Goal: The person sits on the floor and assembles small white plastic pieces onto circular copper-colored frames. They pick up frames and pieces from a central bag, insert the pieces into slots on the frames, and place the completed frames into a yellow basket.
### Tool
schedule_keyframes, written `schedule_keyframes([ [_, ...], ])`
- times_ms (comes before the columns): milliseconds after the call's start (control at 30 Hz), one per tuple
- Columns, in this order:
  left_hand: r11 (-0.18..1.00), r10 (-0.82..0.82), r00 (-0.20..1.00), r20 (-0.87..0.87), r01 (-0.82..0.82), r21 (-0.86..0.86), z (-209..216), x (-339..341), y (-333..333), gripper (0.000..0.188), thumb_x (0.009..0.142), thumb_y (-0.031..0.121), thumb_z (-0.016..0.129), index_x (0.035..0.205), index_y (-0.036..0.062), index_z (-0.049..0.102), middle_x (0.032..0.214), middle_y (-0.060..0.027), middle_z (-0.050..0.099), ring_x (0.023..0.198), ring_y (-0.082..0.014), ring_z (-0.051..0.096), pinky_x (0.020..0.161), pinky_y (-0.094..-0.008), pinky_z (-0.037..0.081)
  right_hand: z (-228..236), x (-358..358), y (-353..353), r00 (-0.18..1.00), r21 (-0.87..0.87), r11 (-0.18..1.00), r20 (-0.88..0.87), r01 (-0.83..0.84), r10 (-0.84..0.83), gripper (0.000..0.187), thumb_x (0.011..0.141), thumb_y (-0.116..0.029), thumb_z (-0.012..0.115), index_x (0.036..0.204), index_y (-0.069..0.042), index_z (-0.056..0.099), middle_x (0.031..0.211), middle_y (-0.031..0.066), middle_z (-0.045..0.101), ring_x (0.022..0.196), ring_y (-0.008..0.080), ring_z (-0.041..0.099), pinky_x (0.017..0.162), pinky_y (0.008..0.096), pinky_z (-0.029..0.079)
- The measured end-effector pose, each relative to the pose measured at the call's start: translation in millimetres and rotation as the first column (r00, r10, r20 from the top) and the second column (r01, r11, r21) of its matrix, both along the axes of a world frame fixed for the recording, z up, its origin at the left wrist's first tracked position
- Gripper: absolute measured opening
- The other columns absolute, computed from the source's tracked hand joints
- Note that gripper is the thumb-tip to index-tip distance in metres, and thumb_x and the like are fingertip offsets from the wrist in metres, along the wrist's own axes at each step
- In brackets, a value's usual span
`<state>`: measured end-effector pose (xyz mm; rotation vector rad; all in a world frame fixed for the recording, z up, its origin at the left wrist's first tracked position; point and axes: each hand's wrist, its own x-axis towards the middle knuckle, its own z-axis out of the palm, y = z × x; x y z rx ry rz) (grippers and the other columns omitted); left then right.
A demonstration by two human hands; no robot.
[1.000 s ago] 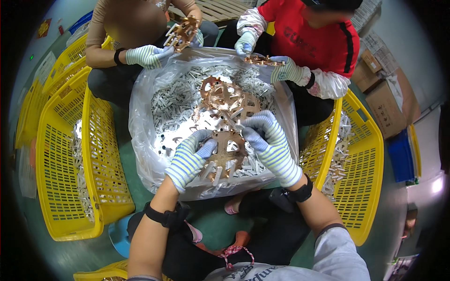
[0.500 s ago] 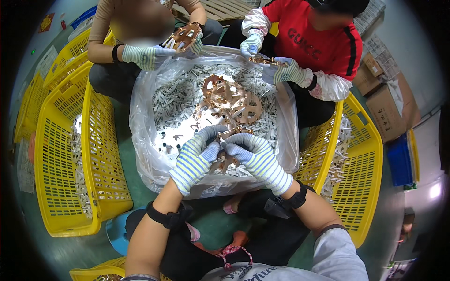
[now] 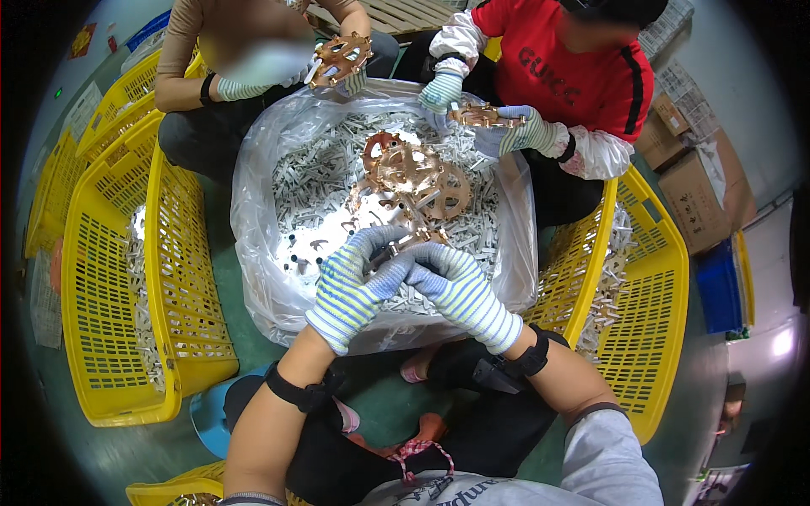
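Both hands are busy here. The left hand (image 3: 353, 291) in its striped knit glove is wrapped around one end of a small copper-coloured metal frame piece (image 3: 403, 244), and the right hand (image 3: 460, 291) in the same kind of glove is closed on the other end, fingers curled tight, right over the near edge of the big clear plastic bag full of small white parts (image 3: 261, 169). The piece sits between the two hands, mostly hidden by the fingers, so I can't tell exactly how it's gripped.

Further in, a pile of round copper-coloured frames (image 3: 413, 173) lies on top of the white parts. Two other people across the bag each hold a similar frame in gloved hands. Yellow slotted plastic baskets (image 3: 110, 278) stand on both sides.

What could go wrong, I reckon: those frames look thin with pointy arms, so one could snag the glove knit or the bag plastic and tear it. Parts snapped off over the bag's edge could drop to the floor instead of into the bag.
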<state>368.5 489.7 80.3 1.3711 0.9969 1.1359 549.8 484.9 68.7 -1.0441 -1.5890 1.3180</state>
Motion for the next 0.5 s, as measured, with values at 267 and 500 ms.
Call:
schedule_keyframes([
  [267,0.994,0.083,0.994,-0.065,-0.088,-0.072,-2.2,6.5,5.0,0.033,0.093,0.022,0.064,0.117,-0.0002,0.061,0.092,-0.0049,0.063,0.076,-0.0098,0.058,0.072,-0.0249,0.05,16.0,0.0,-1.2,0.997,-0.039,0.998,0.056,0.052,-0.05,0.026,0.096,-0.021,0.061,0.111,0.0,0.065,0.096,0.0051,0.068,0.089,0.0111,0.061,0.082,0.0267,0.049],
  [500,0.996,-0.081,0.961,-0.265,0.085,0.001,-16.1,3.0,7.6,0.022,0.089,0.012,0.064,0.109,0.0019,0.066,0.122,-0.0114,0.051,0.097,-0.0169,0.058,0.09,-0.0291,0.047,39.6,18.2,14.6,0.651,-0.28,0.96,-0.731,-0.012,-0.205,0.039,0.098,-0.033,0.056,0.122,-0.001,0.056,0.081,-0.0007,0.053,0.066,0.0091,0.05,0.063,0.0258,0.048],
])
